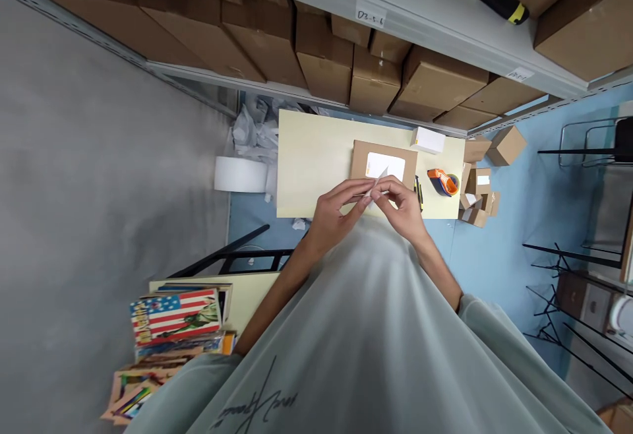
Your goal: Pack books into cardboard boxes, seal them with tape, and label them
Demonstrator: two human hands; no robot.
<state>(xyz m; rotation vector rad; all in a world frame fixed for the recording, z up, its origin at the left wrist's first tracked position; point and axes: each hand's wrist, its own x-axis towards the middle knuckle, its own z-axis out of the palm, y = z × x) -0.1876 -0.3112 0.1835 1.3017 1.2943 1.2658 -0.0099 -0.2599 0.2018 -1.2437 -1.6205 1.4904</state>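
Note:
My left hand point(339, 208) and my right hand point(399, 204) meet in front of my chest, over the near edge of a pale yellow table point(316, 157). Between their fingertips they pinch a thin white slip of paper point(382, 175), partly hidden by the fingers. Just beyond lies a flat brown cardboard box point(360, 155) with a white label point(378, 161) on its top. A yellow-and-black utility knife point(419, 194) rests right of the box, close to my right hand. Farther right is an orange and blue tape dispenser point(442, 182).
A small white box point(428, 140) stands at the table's back right. Shelves of cardboard boxes point(324, 58) overhang the back. A white roll point(241, 174) is left of the table, several cartons point(479, 181) are right of it. Books point(178, 315) are stacked at lower left.

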